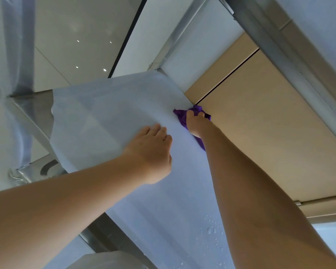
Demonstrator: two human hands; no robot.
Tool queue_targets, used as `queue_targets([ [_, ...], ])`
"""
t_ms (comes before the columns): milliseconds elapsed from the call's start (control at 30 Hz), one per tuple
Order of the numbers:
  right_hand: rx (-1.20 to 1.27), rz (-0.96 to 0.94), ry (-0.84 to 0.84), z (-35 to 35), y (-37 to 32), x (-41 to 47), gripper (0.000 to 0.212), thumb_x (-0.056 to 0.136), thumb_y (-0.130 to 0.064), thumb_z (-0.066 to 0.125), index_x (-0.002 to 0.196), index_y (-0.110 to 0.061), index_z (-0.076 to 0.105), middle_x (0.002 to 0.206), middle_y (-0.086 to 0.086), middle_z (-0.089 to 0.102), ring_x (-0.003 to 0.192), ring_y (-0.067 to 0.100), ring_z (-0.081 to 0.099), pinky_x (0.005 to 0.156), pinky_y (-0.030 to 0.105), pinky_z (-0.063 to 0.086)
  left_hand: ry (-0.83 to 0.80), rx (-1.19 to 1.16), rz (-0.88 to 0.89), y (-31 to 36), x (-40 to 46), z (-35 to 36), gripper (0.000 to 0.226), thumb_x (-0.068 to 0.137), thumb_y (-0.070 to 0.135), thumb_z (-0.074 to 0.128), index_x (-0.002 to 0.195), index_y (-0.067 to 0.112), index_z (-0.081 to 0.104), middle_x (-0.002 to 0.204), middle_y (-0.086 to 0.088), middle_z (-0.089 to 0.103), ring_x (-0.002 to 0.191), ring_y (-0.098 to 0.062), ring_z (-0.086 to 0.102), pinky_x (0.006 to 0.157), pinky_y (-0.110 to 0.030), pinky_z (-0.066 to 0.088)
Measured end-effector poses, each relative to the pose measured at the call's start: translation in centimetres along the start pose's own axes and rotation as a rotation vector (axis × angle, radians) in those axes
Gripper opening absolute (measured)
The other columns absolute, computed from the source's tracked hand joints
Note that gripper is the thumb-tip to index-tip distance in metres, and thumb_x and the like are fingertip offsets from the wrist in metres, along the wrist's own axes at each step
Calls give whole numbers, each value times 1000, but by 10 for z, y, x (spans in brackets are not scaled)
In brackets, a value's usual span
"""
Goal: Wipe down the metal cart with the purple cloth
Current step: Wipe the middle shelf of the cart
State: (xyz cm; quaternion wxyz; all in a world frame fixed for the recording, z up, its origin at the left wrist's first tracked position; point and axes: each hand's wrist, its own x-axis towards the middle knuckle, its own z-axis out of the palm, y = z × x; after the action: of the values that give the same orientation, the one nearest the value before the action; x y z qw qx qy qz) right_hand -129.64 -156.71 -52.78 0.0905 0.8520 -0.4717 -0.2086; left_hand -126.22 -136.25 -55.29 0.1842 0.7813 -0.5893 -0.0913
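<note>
The metal cart's shelf (113, 113) fills the middle of the head view, pale and shiny, with water drops near the bottom. My right hand (194, 123) grips the bunched purple cloth (197, 110) against the shelf's right edge, fingers curled over the rim. My left hand (153, 150) rests knuckles up on the shelf surface just left of it, fingers bent under; nothing shows in it.
A metal upright (175, 41) rises from the shelf's far right corner. Another steel frame bar (291, 61) runs diagonally at the right. Beige panelled floor or wall (264, 121) lies beyond the shelf edge. A caster or bracket (47, 167) shows at the left.
</note>
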Motion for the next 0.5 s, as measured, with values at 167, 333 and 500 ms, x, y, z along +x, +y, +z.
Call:
queue_targets([
  [167, 643, 176, -135, -26, 12, -7, 64, 89, -53, 39, 142, -17, 33, 143, 11, 39, 125, 34, 42, 98, 43, 38, 37, 4, -3, -1, 1, 1, 47, 98, 29, 27, 139, 7, 29, 152, -12, 20, 140, -24, 14, 114, -33, 12],
  [333, 533, -119, 178, -31, 35, -24, 46, 98, -40, 40, 124, -6, 55, 129, 10, 55, 118, 28, 50, 94, 32, 38, 63, 27, 3, 2, 2, 4, 44, 97, 29, 28, 135, 7, 33, 147, -12, 25, 137, -26, 20, 112, -34, 17],
  [500, 725, -222, 175, 11, 25, -23, 47, 102, -37, 27, 145, -20, 31, 148, 0, 33, 137, 20, 29, 101, 26, 23, 53, 0, -8, 0, 4, 4, 49, 99, 29, 26, 143, 9, 25, 154, -8, 17, 143, -22, 10, 115, -31, 8],
])
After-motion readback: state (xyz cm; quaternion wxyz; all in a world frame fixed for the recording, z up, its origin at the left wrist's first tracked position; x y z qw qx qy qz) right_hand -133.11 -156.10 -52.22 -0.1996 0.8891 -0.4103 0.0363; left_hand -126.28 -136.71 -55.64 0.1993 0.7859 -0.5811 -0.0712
